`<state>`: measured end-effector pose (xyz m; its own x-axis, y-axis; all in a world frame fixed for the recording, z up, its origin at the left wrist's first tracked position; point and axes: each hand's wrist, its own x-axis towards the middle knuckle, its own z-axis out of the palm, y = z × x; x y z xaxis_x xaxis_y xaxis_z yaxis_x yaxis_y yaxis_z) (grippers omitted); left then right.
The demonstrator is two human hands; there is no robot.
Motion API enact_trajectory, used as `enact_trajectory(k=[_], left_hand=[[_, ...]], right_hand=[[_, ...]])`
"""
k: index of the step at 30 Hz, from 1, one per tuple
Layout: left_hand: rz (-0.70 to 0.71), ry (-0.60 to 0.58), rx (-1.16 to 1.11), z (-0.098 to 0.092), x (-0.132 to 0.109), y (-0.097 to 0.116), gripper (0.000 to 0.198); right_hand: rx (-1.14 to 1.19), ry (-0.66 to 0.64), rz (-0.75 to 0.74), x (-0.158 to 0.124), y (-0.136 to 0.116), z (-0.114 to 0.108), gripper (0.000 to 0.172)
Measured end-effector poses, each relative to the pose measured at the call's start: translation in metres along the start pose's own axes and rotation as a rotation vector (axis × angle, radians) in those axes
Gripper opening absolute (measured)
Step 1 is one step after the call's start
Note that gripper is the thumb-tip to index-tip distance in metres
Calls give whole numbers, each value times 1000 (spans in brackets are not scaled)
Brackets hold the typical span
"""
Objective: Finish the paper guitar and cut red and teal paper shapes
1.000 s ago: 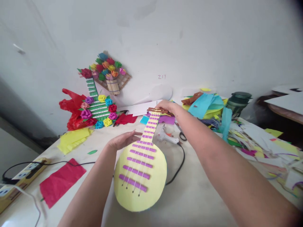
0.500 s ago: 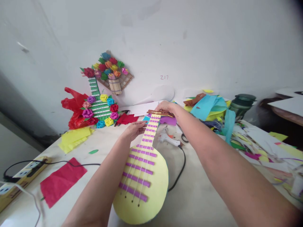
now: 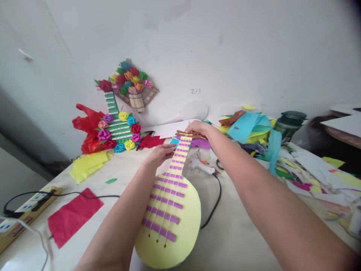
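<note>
A yellow cardboard toy lute (image 3: 184, 210) lies with its round body towards me and its neck pointing at the wall. Purple strips cross its body and neck, and thin pale strings run over them. My left hand (image 3: 163, 153) is closed at the left edge of the neck, its fingertips partly behind it. At the far end, my right hand (image 3: 197, 127) bends its fingers down onto the brown strips (image 3: 194, 134) on the lute's head. Its fingertips are mostly hidden. Just right of the neck rests a white hot glue gun (image 3: 204, 166) with a black cord.
Left are a red paper sheet (image 3: 75, 216), yellow paper (image 3: 88, 165) and a power strip (image 3: 31, 207). A flowered green paper guitar (image 3: 118, 130) leans at the back. Paper scraps (image 3: 304, 173), blue crepe paper (image 3: 249, 126) and a dark green bottle (image 3: 290, 126) occupy the right.
Hardly anything differs. Both hands keep their places on the lute, and the view has shifted very slightly.
</note>
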<state>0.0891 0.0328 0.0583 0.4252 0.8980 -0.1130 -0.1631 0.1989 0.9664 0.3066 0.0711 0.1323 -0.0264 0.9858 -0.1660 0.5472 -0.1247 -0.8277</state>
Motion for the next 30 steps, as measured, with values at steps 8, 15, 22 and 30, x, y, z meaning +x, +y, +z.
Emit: enact_trajectory(k=[8,15,22,30], left_hand=[[-32,59,-5,10,-4,8,15],[-42,38,2,12,-2,9,19],[-49,56,51,10,-1,10,23],[-49,107,44,12,0,11,23]], right_hand=[[249,-99,41,-9,-4,2,8],[115,-169,24,-11,-5,2,6],[3,-161,-46,-13,-8,4,8],[-44,-86,-40,-9,-6,8,5]])
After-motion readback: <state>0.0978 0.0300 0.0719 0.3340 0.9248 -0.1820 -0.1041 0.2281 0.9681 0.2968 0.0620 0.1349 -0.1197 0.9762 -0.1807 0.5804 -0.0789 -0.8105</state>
